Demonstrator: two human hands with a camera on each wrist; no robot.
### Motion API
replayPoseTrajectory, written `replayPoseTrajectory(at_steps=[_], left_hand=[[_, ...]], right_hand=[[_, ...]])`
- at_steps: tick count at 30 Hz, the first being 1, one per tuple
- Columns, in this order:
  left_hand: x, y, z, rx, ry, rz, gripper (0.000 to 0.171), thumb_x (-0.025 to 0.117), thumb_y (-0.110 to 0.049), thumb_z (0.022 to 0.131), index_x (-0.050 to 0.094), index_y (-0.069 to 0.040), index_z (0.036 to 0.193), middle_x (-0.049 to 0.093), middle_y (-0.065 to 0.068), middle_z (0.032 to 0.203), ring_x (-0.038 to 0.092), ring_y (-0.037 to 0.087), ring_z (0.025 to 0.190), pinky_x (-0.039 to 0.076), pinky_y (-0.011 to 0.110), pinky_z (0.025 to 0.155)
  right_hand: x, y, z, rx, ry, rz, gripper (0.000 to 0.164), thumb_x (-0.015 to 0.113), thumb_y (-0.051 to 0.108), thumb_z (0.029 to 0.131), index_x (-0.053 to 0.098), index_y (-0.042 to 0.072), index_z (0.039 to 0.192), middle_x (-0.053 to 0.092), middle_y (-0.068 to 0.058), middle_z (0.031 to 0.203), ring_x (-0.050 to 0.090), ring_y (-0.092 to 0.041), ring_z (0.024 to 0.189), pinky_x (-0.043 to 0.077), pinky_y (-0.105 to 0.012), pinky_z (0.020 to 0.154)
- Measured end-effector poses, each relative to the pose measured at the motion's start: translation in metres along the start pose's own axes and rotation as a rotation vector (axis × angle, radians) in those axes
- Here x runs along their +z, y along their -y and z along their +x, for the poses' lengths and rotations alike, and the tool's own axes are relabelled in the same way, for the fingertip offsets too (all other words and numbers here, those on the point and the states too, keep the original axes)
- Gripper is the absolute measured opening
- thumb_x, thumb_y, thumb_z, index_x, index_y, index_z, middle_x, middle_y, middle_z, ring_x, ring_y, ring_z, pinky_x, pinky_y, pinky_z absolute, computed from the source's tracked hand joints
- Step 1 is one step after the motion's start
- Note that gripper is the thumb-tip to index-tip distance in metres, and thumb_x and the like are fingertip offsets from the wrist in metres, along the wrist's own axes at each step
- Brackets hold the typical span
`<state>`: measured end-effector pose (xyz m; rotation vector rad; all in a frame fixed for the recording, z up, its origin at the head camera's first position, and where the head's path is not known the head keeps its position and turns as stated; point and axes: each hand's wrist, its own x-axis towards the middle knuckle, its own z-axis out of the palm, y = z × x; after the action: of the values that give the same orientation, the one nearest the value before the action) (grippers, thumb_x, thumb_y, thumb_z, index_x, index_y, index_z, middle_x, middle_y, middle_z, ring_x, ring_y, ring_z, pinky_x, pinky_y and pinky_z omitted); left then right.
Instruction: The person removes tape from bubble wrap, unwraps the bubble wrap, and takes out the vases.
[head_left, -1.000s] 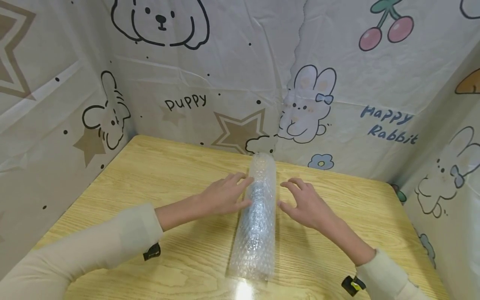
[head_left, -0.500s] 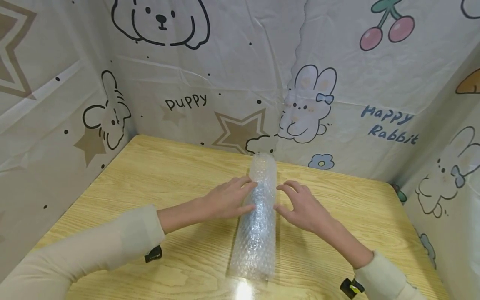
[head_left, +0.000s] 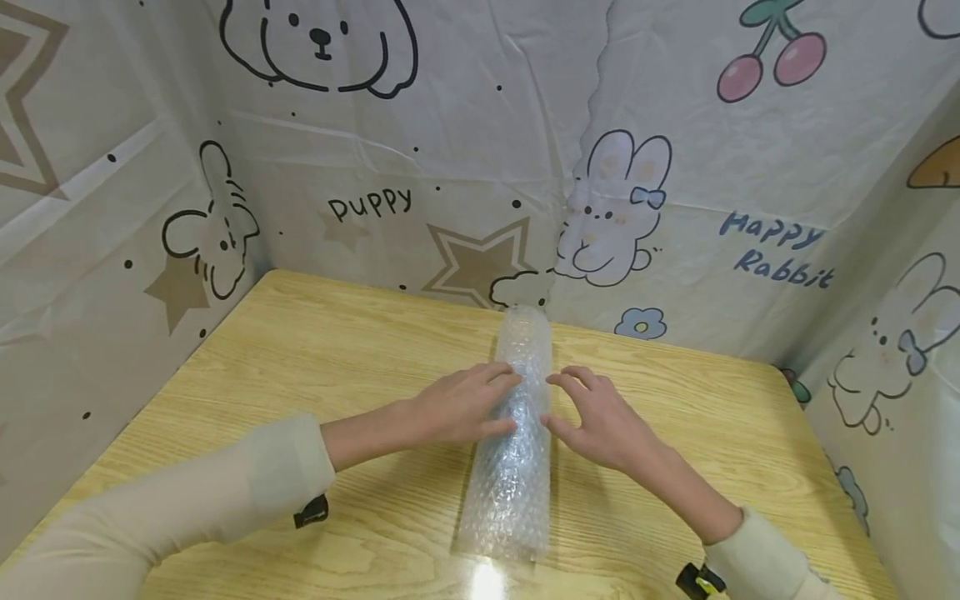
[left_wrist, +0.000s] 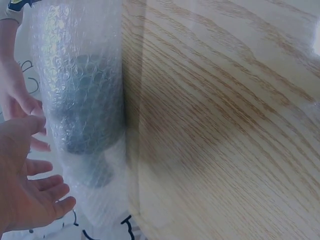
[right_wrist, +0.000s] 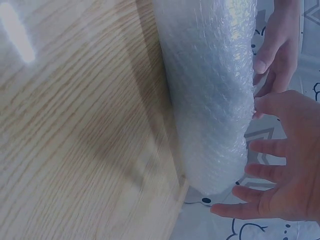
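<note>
left hand (head_left: pixel 461 408) flanks bubble wrap (head_left: pixel 513 492), dark contents (left_wrist: pixel 92 105) clearest from left wrist.

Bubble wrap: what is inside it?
Through the bubble wrap, the left wrist view shows a dark shape, wide then narrower at one end. The cloudy layers blur its details; what it is cannot be told.

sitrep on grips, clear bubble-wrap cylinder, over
Left grip and right grip open at clear bubble-wrapped cylinder, contact unclear. Cylinder lying on yellow wood-grain table. No obstruction seen.
</note>
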<state>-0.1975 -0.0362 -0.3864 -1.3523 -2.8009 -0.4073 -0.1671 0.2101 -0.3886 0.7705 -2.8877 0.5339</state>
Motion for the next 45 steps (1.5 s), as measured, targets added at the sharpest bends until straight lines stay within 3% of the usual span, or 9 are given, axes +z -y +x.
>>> replayPoseTrajectory(at_steps=[8, 27, 37, 45], left_hand=[[0.002, 0.000, 0.001, 0.045, 0.007, 0.011, 0.065, 0.066, -0.041, 0.097, 0.048, 0.001, 0.143, 0.048, 0.017, 0.143, 0.049, 0.030, 0.131, 0.048, 0.040, 0.103], [0.003, 0.003, 0.007, 0.101, 0.108, 0.061, 0.069, 0.064, -0.051, 0.095, 0.050, -0.006, 0.146, 0.040, 0.017, 0.153, 0.041, 0.031, 0.139, 0.040, 0.042, 0.110], [0.005, 0.001, 0.008, 0.166, 0.128, 0.240, 0.072, 0.053, -0.058, 0.098, 0.050, -0.004, 0.146, 0.042, 0.018, 0.152, 0.043, 0.032, 0.137, 0.037, 0.041, 0.113], [0.006, 0.000, 0.008, 0.200, 0.123, 0.294, 0.074, 0.051, -0.059, 0.098, 0.049, -0.002, 0.145, 0.045, 0.019, 0.149, 0.043, 0.031, 0.137, 0.036, 0.039, 0.113]], right_hand=[[0.001, 0.000, 0.000, -0.011, -0.007, -0.017, 0.049, 0.070, 0.031, 0.093, 0.059, 0.004, 0.132, 0.053, -0.017, 0.135, 0.056, -0.040, 0.112, 0.052, -0.053, 0.090], [0.003, 0.004, -0.002, -0.005, 0.008, 0.007, 0.049, 0.069, 0.032, 0.093, 0.059, 0.006, 0.133, 0.053, -0.016, 0.135, 0.055, -0.038, 0.114, 0.051, -0.053, 0.091], [0.004, 0.012, -0.004, 0.053, 0.049, 0.036, 0.057, 0.067, 0.037, 0.095, 0.053, 0.004, 0.140, 0.054, -0.019, 0.137, 0.059, -0.038, 0.117, 0.052, -0.053, 0.093], [0.008, 0.022, -0.007, 0.103, 0.079, 0.052, 0.061, 0.064, 0.042, 0.096, 0.052, 0.002, 0.141, 0.053, -0.021, 0.137, 0.061, -0.039, 0.114, 0.053, -0.052, 0.092]])
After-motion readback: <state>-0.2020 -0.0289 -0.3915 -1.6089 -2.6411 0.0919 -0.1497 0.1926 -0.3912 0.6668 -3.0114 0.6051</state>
